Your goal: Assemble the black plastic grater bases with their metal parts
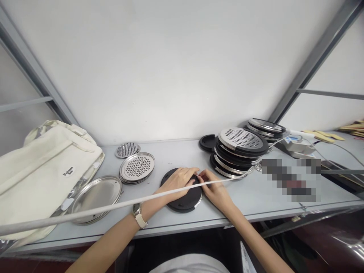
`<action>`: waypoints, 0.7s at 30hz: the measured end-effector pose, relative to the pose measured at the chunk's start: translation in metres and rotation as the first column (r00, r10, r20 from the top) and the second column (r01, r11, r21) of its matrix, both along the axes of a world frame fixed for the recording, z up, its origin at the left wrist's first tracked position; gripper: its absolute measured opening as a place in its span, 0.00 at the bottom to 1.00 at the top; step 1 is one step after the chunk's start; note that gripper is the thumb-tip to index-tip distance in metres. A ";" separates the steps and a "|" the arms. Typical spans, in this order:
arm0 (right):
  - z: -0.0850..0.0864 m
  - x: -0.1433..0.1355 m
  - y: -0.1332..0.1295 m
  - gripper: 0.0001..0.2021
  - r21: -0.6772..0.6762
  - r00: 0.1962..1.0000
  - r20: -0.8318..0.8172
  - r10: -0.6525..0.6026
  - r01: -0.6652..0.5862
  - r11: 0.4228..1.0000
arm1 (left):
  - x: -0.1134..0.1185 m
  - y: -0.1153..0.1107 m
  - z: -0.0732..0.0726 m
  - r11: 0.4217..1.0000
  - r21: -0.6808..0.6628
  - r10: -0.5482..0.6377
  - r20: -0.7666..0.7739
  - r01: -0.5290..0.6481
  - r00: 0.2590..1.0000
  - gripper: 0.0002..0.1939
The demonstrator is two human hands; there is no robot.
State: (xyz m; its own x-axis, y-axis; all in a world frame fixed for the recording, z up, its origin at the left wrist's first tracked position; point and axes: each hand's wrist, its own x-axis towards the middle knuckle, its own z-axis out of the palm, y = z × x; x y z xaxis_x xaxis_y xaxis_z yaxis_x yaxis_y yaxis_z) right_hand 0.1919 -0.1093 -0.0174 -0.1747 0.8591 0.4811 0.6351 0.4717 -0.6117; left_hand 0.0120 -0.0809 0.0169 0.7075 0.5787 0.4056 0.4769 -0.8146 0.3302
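Note:
A black round lid (183, 201) with a thin silver strip at its lower right edge lies flat on the grey table. Across its top rests my left hand (179, 182), closed on it with the fingers reaching to the upper right rim. At that same rim my right hand (213, 186) pinches with thumb and fingers, its fingertips close to those of the left. Whatever is between the fingertips is too small to make out. To the left are perforated round grater plates (138, 167) and plain round metal plates (96, 195).
A tall stack of black-rimmed grater discs (241, 138) stands to the right, beside a loose black ring (207, 142) and a further stack (265, 127). Cream fabric bags (65, 159) fill the left. A pale cord (125, 204) crosses the view before my hands.

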 end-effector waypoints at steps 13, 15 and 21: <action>0.003 -0.002 -0.003 0.09 0.002 0.999 0.050 -0.017 0.017 1.000 | 0.000 0.000 -0.003 1.000 0.016 0.007 -0.001 -0.006 1.000 0.18; 0.003 -0.002 -0.002 0.09 0.003 0.998 0.054 -0.012 0.012 1.000 | 0.000 0.000 -0.003 1.000 0.018 0.006 -0.003 -0.006 1.000 0.18; 0.004 -0.003 -0.002 0.09 0.006 0.999 0.054 -0.007 0.006 1.000 | 0.001 0.001 -0.003 1.000 -0.003 0.012 0.008 -0.012 1.000 0.18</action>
